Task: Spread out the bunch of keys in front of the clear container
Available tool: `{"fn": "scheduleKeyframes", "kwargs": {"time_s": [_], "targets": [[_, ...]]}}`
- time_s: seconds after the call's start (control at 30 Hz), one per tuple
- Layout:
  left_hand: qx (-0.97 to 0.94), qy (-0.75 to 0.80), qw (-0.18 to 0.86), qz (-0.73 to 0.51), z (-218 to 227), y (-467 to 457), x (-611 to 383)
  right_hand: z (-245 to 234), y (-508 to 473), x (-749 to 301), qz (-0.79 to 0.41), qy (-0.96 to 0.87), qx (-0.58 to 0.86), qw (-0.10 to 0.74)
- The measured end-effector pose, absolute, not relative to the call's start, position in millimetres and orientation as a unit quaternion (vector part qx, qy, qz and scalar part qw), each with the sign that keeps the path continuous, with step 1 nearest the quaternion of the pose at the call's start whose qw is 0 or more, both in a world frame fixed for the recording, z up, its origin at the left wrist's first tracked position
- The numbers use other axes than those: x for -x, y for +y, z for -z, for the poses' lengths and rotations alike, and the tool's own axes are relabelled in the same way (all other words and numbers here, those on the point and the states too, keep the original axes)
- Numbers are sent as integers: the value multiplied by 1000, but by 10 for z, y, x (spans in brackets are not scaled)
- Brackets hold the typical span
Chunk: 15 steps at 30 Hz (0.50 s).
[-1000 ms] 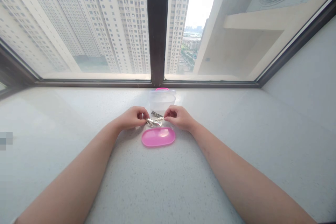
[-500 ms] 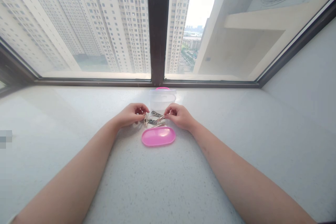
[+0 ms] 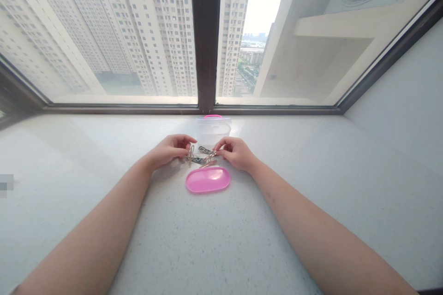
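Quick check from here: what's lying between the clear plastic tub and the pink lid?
In the head view, a small heap of metal clips lies on the windowsill between the clear tub and the pink lid.

You are seeing no readable writing anywhere: the pink lid point(image 3: 207, 179), the clear plastic box point(image 3: 212, 131) and the metal clips point(image 3: 199, 159) are showing no label, brand, number or sign.

Bright daylight floods through the window point(image 3: 206, 37) onto the stone sill point(image 3: 311, 156), casting only faint shadows; wide-angle distortion bends the outer edges, and the small metal clips point(image 3: 202, 156) look perhaps slightly soft.
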<state>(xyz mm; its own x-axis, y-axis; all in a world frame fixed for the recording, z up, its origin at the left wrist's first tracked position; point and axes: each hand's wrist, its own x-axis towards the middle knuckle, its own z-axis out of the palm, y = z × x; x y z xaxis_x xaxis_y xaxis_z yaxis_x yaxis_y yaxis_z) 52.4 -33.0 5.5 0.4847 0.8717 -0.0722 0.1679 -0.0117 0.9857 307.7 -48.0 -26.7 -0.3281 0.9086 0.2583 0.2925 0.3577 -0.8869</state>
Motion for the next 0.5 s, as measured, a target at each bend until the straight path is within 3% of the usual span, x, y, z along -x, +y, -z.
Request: {"fn": "scheduleKeyframes", "kwargs": {"time_s": [0.5], "targets": [[-693, 392, 523, -305, -86, -328, -500, 259, -483, -3082, -397, -701, 426, 411]]}}
